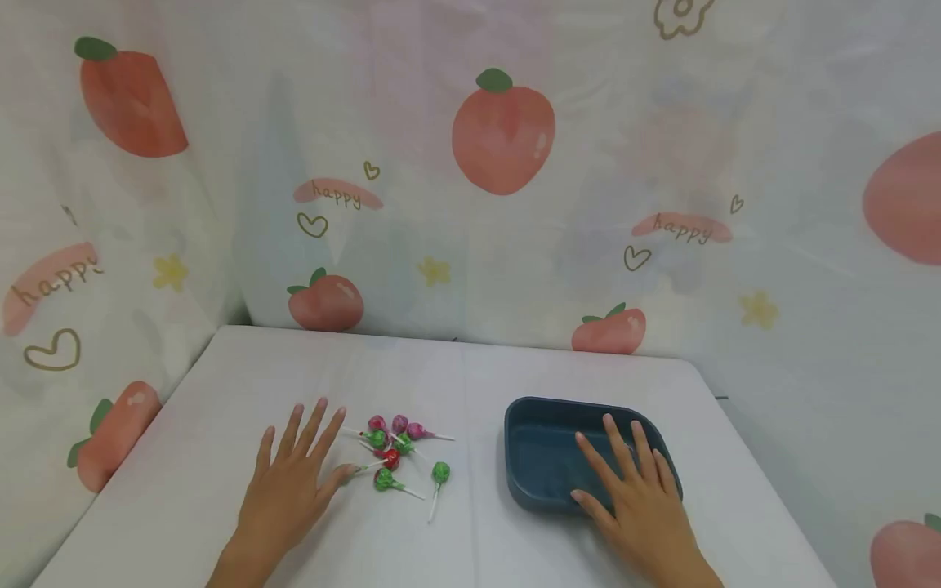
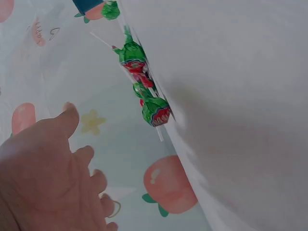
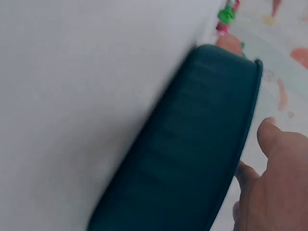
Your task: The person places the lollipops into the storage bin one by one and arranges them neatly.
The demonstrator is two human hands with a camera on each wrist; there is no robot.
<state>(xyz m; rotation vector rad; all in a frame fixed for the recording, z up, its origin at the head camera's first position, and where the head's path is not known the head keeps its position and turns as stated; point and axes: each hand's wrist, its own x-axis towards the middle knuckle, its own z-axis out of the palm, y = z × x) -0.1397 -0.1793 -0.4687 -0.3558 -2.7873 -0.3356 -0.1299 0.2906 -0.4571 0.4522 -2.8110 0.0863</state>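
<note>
Several wrapped lollipops, green, red and pink, lie in a loose cluster on the white table, with a red one [image 1: 392,459] near the middle. One green lollipop [image 1: 441,472] lies a little apart, its stick toward me. My left hand [image 1: 290,486] is spread just left of the cluster, its thumb close to a stick; whether they touch I cannot tell. In the left wrist view a green-and-red lollipop [image 2: 156,113] lies beyond the thumb. My right hand [image 1: 639,506], fingers extended, hovers over the near right part of a dark blue rectangular container [image 1: 544,457]. Neither hand holds anything.
The white tabletop [image 1: 397,367] runs back to a hanging cloth [image 1: 412,269] printed with peaches, hearts and the word "happy". More of that cloth hangs along the left and right sides. The container's tall outer wall [image 3: 178,139] fills much of the right wrist view.
</note>
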